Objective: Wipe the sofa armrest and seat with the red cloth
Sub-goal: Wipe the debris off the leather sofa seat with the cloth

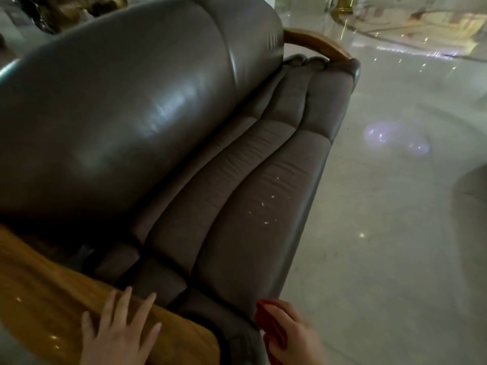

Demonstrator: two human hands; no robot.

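Observation:
A grey-brown leather sofa fills the view, its ribbed seat (237, 201) running from bottom centre to upper right. White crumbs (264, 206) lie scattered on the front rib of the seat. The near wooden armrest (39, 291) crosses the bottom left. My left hand (118, 330) rests flat on it with fingers spread, holding nothing. My right hand (292, 335) is at the sofa's front corner, closed around the red cloth (271, 325), which shows bunched on the hand's left side.
The shiny padded backrest (118, 106) rises on the left. A second wooden armrest (316, 44) caps the far end. Glossy pale floor (395, 233) with light reflections spreads to the right of the sofa.

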